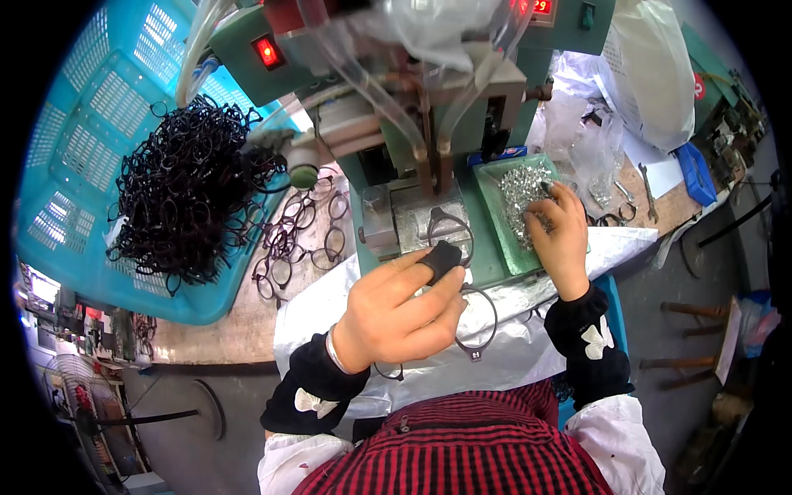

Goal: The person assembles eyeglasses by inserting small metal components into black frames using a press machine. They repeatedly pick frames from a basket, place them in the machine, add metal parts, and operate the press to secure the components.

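Observation:
My left hand (404,309) is closed on a dark eyeglass frame (490,334) in front of the machine. One round rim reaches up over the metal work plate (429,216); the other hangs below my fingers. A black cover (442,261) sits at the fingertips and hides part of the grip. My right hand (563,235) is over the green tray (520,262) of small silvery metal parts (521,194). Its thumb and index finger are bent and apart at the edge of the heap, with no part visible between them.
A blue basket (74,157) heaped with dark eyeglass frames (186,190) stands at left. Loose frames (289,235) lie beside the green machine (379,165) with clear tubes. A wrench (648,191), plastic bags (652,74) and a small blue bin (695,173) are at right.

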The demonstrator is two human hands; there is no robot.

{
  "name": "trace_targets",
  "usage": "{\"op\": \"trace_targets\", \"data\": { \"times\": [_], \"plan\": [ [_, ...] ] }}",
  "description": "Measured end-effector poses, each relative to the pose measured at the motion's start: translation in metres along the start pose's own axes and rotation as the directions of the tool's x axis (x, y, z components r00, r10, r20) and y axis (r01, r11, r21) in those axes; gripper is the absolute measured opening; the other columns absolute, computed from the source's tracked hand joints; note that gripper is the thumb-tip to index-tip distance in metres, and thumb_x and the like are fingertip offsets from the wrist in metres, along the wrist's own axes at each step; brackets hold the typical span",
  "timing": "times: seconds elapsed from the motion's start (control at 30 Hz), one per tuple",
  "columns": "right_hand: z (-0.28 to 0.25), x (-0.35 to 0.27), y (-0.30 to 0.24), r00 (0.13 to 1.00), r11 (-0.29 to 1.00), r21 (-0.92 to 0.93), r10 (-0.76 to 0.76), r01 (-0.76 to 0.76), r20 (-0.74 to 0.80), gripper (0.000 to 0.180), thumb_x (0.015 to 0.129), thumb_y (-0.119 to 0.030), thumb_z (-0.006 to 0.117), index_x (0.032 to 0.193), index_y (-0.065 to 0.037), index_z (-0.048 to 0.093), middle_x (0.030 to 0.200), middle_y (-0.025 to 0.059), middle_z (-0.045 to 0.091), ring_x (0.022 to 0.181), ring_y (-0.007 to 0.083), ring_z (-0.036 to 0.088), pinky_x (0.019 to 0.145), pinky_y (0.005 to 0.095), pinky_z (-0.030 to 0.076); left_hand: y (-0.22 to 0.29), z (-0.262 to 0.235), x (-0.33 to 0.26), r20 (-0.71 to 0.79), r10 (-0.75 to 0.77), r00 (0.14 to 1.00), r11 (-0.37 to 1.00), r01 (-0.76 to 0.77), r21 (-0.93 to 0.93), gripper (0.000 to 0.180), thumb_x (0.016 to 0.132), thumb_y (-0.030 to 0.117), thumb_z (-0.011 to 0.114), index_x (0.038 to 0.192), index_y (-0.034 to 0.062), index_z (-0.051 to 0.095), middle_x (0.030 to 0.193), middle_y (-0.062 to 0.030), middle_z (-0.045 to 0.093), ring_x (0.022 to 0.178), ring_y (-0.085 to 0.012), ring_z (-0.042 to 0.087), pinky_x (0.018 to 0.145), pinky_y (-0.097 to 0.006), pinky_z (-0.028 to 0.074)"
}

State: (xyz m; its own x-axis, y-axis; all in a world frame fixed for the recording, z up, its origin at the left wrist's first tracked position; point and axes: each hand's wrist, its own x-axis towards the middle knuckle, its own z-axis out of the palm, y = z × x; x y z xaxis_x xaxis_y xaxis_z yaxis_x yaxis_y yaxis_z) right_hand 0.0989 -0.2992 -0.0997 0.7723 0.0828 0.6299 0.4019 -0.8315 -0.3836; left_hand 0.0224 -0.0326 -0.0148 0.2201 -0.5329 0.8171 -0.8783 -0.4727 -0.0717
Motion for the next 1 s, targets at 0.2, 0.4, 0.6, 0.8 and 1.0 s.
{"op": "trace_targets", "data": {
  "times": [0.2, 0.4, 0.6, 0.8, 1.0],
  "plan": [
    [0.022, 0.022, -0.001, 0.932, 0.933, -0.121, -0.315, 0.339, 0.179, 0.018, 0.079, -0.008, 0.067, 0.096, -0.004, 0.061, 0.131, 0.0176, 0.058, 0.125, 0.0372, 0.053, 0.087, 0.0472, 0.049, 0.007, 0.002, -0.006, -0.037, -0.053, 0.998, 0.997, 0.051, -0.052, 0.026, 0.07, 0.003, 0.074, 0.095, 0.0042, 0.068, 0.105, -0.0147, 0.072, 0.077, -0.0272, 0.064, 0.079, -0.044, 0.061],
    [0.01, 0.023, -0.004, 0.994, 0.979, 0.197, -0.032, 0.052, -0.103, 0.013, 0.082, 0.0, 0.072, 0.095, -0.002, 0.069, 0.092, 0.0133, 0.068, 0.088, 0.031, 0.065, 0.079, 0.037, 0.05, 0.065, -0.049, -0.061, -0.054, -0.307, 0.95, 0.948, 0.31, 0.075, 0.023, 0.069, 0.007, 0.078, 0.091, 0.0077, 0.072, 0.117, -0.0151, 0.07, 0.077, -0.0271, 0.065, 0.079, -0.042, 0.058],
    [0.0, 0.011, -0.001, 0.967, 0.868, 0.429, 0.241, -0.25, 0.076, 0.016, 0.093, -0.004, 0.064, 0.107, 0.001, 0.07, 0.094, 0.0102, 0.072, 0.086, 0.0183, 0.066, 0.082, 0.029, 0.05, 0.053, -0.169, -0.066, -0.659, -0.389, 0.643, 0.611, 0.716, 0.338, 0.019, 0.096, -0.002, 0.053, 0.113, -0.0069, 0.059, 0.108, -0.0196, 0.068, 0.096, -0.0259, 0.064, 0.089, -0.035, 0.05],
    [0.002, 0.027, -0.011, 0.995, 0.937, 0.336, 0.101, -0.099, 0.013, 0.014, 0.087, -0.001, 0.067, 0.101, -0.002, 0.072, 0.097, 0.0129, 0.071, 0.092, 0.0265, 0.067, 0.083, 0.0345, 0.05, -0.022, -0.156, -0.12, 0.033, -0.831, 0.556, 0.438, 0.616, 0.655, 0.023, 0.073, -0.003, 0.071, 0.093, 0.0086, 0.074, 0.131, -0.0152, 0.061, 0.119, -0.0395, 0.053, 0.105, -0.046, 0.041],
    [-0.02, -0.007, 0.0, 0.936, 0.803, 0.494, 0.347, -0.333, 0.068, 0.014, 0.089, -0.004, 0.067, 0.102, 0.0, 0.072, 0.096, 0.0085, 0.071, 0.091, 0.0195, 0.065, 0.084, 0.0295, 0.048, -0.038, -0.145, -0.246, 0.047, -0.909, 0.414, 0.329, 0.643, 0.691, 0.014, 0.07, 0.005, 0.074, 0.083, 0.0024, 0.071, 0.144, -0.0151, 0.055, 0.12, -0.0434, 0.053, 0.104, -0.047, 0.043]
  ]
}}
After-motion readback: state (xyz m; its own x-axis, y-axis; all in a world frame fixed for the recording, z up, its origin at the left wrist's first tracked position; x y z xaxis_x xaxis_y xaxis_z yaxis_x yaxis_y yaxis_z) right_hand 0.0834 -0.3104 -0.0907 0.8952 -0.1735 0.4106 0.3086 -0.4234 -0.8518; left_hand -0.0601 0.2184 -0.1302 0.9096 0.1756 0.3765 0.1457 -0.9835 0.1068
